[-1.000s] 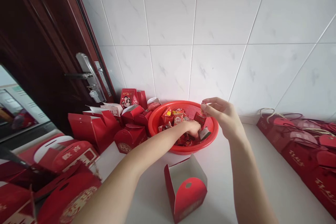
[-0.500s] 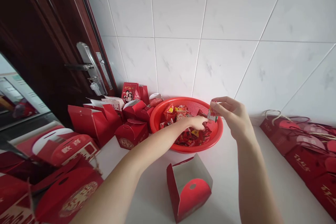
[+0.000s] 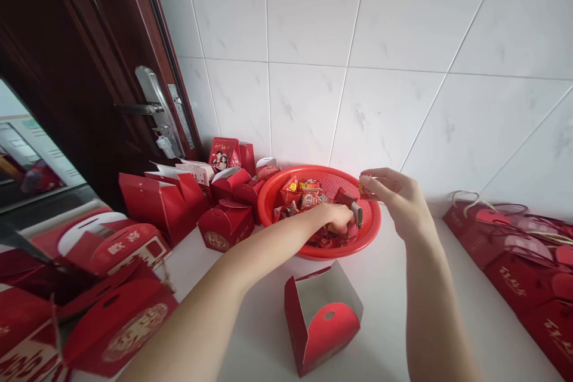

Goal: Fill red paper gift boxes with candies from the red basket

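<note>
My left hand (image 3: 339,217) reaches down into the red plastic basket (image 3: 269,222), its fingers curled among the wrapped candies (image 3: 308,198). What those fingers hold is hidden. Beside its fingertips, against the basket's right side, is a small packet with a silvery-dark end (image 3: 357,213). Over the basket's right rim, my right hand (image 3: 398,200) pinches a red-wrapped candy (image 3: 366,185) between thumb and fingers. In front of the basket stands an open red gift box (image 3: 329,334), with its grey-white inside showing and no candies visible in it.
Several red gift boxes (image 3: 226,224) and bags (image 3: 156,206) crowd the left of the white tabletop (image 3: 259,322). A row of red gift bags (image 3: 505,268) with cord handles lines the right. Behind are a tiled wall (image 3: 308,113) and a dark wooden door (image 3: 85,42).
My left hand has gone deeper into the candies, its fingers curling. The silvery-ended packet has dropped from beside my right fingers to the basket's inner side. My right hand stays nearly still.
</note>
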`<state>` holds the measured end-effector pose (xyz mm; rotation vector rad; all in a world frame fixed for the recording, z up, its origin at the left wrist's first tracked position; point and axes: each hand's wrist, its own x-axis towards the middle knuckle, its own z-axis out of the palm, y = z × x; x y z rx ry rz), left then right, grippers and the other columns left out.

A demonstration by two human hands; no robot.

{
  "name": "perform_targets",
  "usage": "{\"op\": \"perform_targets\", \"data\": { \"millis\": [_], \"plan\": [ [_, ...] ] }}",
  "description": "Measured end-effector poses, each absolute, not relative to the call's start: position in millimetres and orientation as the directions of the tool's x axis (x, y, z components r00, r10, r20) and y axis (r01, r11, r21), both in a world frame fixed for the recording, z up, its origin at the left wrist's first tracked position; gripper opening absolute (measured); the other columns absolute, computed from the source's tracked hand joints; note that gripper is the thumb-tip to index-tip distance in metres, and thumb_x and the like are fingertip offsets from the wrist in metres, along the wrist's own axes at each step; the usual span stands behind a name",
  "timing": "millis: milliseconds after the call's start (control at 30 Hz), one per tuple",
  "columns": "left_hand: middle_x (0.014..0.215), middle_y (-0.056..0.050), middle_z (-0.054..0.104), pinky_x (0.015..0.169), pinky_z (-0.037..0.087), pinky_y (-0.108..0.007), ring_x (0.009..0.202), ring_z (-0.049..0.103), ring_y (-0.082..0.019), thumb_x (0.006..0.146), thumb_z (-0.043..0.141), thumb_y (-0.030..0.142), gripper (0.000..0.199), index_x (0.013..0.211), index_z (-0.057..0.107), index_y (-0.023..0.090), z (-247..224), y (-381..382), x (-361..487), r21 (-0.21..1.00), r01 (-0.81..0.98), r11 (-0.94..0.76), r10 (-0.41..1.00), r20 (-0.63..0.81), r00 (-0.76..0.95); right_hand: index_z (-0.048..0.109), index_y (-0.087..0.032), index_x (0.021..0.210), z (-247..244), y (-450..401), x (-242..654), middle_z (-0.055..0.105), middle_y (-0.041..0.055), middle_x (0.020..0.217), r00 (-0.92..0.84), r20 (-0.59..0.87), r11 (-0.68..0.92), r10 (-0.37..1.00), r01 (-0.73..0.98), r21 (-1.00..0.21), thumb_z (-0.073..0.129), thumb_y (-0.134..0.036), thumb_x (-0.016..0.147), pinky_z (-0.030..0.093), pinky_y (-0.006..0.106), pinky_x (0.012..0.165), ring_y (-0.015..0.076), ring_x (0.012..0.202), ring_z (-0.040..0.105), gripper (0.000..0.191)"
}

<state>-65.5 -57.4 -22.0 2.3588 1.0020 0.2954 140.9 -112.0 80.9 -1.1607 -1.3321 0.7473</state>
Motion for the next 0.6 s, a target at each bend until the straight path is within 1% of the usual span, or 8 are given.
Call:
{"op": "perform_targets", "data": {
  "millis": [33, 133, 200, 300, 367, 433, 533, 600],
  "plan": [
    [0.084, -0.003, 0.074, 0.066, 0.046, -0.033, 0.072, 0.064, -0.024, 0.077, 0.068, 0.036, 0.031, 0.107, 0.075, 0.033, -13, -45, -42, 0.532, 0.635, -0.561, 0.685, -0.133, 0.717, 0.072, -0.018, 0.087, 81, -112, 142, 0.072, 0.0060, 0.076, 0.149, 0.341, 0.312, 0.928, 0.185, -0.932, 0.080, -0.049, 0.070, 0.057, 0.038, 0.077, 0.0215, 0.073, 0.069, 0.036],
    [0.070, -0.003, 0.067, 0.067, 0.046, -0.033, 0.068, 0.061, -0.023, 0.063, 0.072, 0.022, 0.012, 0.076, 0.073, 0.024, 11, -9, 14, 0.489, 0.644, -0.588, 0.639, -0.208, 0.741, 0.073, -0.018, 0.085, 82, -113, 143, 0.071, 0.0053, 0.075, 0.147, 0.351, 0.328, 0.925, 0.160, -0.931, 0.081, -0.050, 0.069, 0.058, 0.038, 0.077, 0.0199, 0.071, 0.067, 0.037],
    [0.065, -0.002, 0.064, 0.066, 0.045, -0.033, 0.065, 0.059, -0.021, 0.065, 0.068, 0.019, 0.003, 0.064, 0.067, 0.021, 23, 8, 27, 0.472, 0.642, -0.605, 0.615, -0.236, 0.753, 0.073, -0.018, 0.084, 83, -115, 144, 0.069, 0.0040, 0.073, 0.148, 0.353, 0.333, 0.924, 0.143, -0.932, 0.082, -0.050, 0.069, 0.059, 0.037, 0.076, 0.0185, 0.070, 0.066, 0.037],
    [0.074, -0.001, 0.063, 0.068, 0.045, -0.031, 0.070, 0.058, -0.018, 0.079, 0.060, 0.024, 0.010, 0.070, 0.064, 0.020, 38, 15, 14, 0.556, 0.554, -0.620, 0.607, -0.108, 0.787, 0.074, -0.017, 0.080, 85, -118, 146, 0.066, 0.0034, 0.073, 0.167, 0.354, 0.340, 0.920, 0.111, -0.934, 0.082, -0.051, 0.068, 0.060, 0.034, 0.075, 0.0175, 0.072, 0.063, 0.036],
    [0.079, -0.001, 0.063, 0.072, 0.048, -0.030, 0.075, 0.059, -0.017, 0.084, 0.059, 0.030, 0.013, 0.079, 0.065, 0.019, 45, 11, -4, 0.746, 0.378, -0.548, 0.618, 0.057, 0.784, 0.074, -0.017, 0.078, 86, -118, 148, 0.065, 0.0039, 0.075, 0.184, 0.352, 0.342, 0.917, 0.087, -0.936, 0.081, -0.051, 0.068, 0.060, 0.033, 0.075, 0.0180, 0.076, 0.063, 0.036],
    [0.086, -0.002, 0.065, 0.080, 0.051, -0.032, 0.085, 0.062, -0.017, 0.084, 0.064, 0.037, 0.020, 0.090, 0.067, 0.018, 51, 0, -22, 0.914, 0.131, -0.384, 0.645, 0.164, 0.747, 0.073, -0.017, 0.074, 86, -119, 148, 0.065, 0.0045, 0.076, 0.193, 0.344, 0.337, 0.919, 0.070, -0.939, 0.080, -0.051, 0.068, 0.060, 0.033, 0.076, 0.0191, 0.079, 0.063, 0.035],
    [0.097, -0.005, 0.069, 0.089, 0.052, -0.035, 0.096, 0.066, -0.019, 0.080, 0.072, 0.038, 0.031, 0.103, 0.068, 0.018, 54, -21, -39, 0.968, -0.149, -0.203, 0.734, 0.251, 0.631, 0.068, -0.018, 0.065, 87, -119, 147, 0.066, 0.0056, 0.077, 0.166, 0.334, 0.326, 0.928, 0.071, -0.943, 0.078, -0.051, 0.069, 0.060, 0.032, 0.077, 0.0201, 0.082, 0.063, 0.035],
    [0.098, -0.005, 0.070, 0.091, 0.053, -0.036, 0.098, 0.066, -0.020, 0.079, 0.074, 0.035, 0.032, 0.106, 0.069, 0.018, 54, -36, -46, 0.958, -0.235, -0.165, 0.783, 0.272, 0.559, 0.067, -0.018, 0.065, 87, -120, 143, 0.067, 0.0058, 0.078, 0.113, 0.325, 0.316, 0.939, 0.091, -0.944, 0.076, -0.053, 0.071, 0.059, 0.032, 0.077, 0.0199, 0.080, 0.063, 0.036]
  ]
}}
